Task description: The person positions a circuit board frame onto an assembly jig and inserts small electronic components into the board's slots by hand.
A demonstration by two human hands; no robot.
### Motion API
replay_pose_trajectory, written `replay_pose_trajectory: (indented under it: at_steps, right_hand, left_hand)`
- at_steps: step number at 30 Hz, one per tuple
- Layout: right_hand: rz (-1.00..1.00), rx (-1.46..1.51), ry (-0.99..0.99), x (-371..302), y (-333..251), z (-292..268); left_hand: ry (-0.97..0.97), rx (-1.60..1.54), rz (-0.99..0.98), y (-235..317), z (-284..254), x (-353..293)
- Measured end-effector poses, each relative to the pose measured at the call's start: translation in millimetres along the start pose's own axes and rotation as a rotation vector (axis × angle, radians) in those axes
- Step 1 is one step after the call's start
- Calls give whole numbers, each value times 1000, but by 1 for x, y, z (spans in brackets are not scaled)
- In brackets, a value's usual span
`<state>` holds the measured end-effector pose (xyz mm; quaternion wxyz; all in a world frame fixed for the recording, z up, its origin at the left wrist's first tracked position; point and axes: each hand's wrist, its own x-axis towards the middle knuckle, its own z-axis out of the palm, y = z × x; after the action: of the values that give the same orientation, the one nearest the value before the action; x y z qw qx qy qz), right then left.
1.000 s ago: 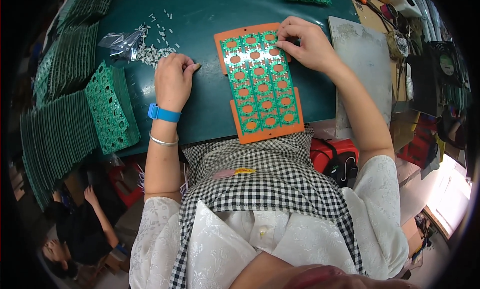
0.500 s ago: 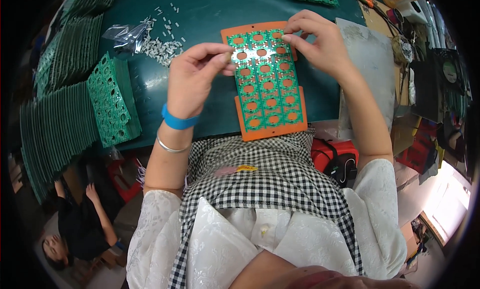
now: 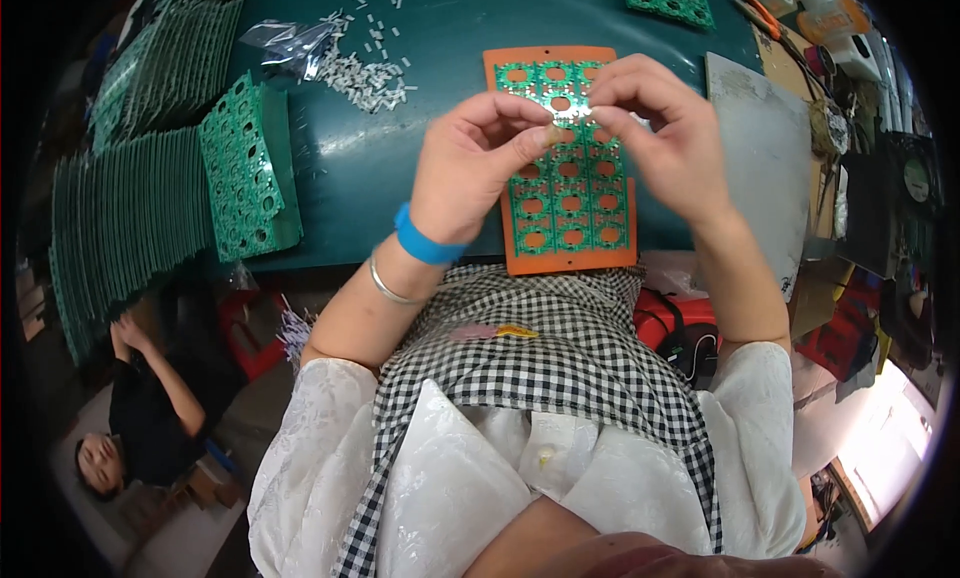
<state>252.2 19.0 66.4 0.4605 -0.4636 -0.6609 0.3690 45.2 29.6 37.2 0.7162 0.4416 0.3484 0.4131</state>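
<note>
A green panel of circuit boards [image 3: 568,200], with rows of oval openings, lies on an orange holder plate [image 3: 530,55] near the table's front edge. Over its upper part, my left hand [image 3: 470,168] has thumb and forefinger pinched together; whatever is between them is too small to make out. Just right of those fingertips, my right hand [image 3: 665,138] also pinches, its fingertips close above the panel's second row. A white glint shows at these fingertips, but I cannot tell whether it is a part or glare. Small white pieces [image 3: 362,83] lie loosely heaped to the left.
A clear plastic bag [image 3: 285,46] touches the white pieces. Dense stacks of green boards [image 3: 130,213] fill the left side, with more panels [image 3: 238,173] leaning there. At right lie a grey plate [image 3: 755,153] and orange-handled pliers [image 3: 757,13]. Another person [image 3: 155,408] sits at lower left.
My left hand has moved from the panel's left edge inward over it. My right hand has come down from the top right corner, so both sets of fingertips are now close together. The view has shifted slightly.
</note>
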Motion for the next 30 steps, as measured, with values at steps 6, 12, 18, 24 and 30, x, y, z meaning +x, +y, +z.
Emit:
replay_pose_trajectory:
  at_steps: [6,12,18,24,30]
  right_hand:
    - [163,-294,-94,-3,40,-33]
    - [387,22,-64,-6,48,-33]
    - [460,77,-43,-7,59,-32]
    - [199,-372,-52,-10,62,-20]
    - [217,-411,-49,-12,58,-20]
  left_hand:
    - [350,1446,521,2,-100,38]
    - [315,1495,315,-5,-118,48]
    - [323,1667,399,-8,-115,48]
    - [374,1605,375,-8,-115,48]
    - [336,1675,389,-10,-115,49]
